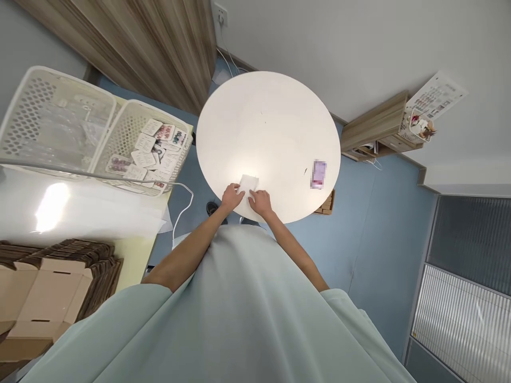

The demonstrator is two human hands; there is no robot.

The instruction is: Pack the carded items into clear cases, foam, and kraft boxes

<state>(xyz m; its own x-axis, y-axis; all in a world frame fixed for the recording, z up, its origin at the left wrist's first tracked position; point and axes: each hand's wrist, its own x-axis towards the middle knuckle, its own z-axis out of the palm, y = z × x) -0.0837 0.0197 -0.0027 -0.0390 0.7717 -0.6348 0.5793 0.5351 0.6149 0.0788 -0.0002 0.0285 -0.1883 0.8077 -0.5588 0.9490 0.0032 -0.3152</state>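
Observation:
A small flat white rectangle (249, 182), either folded paper or a card, lies on the near edge of the round white table (271, 127). My left hand (232, 197) grips its left side, fingers bent and thumb toward the middle. At the lower right of the white rectangle, my right hand (261, 202) has its fingers curled and pinching the edge. Between the two hands, part of the rectangle's near side shows. The print on it, if any, is too small to make out.
On the table's right lies a blurred purple item (319, 174) near a small dark speck (305, 171). To the left stand white plastic baskets (120, 125), one with several cards. Flattened cardboard boxes (51, 298) are stacked lower left. A wooden cabinet (375, 127) stands right.

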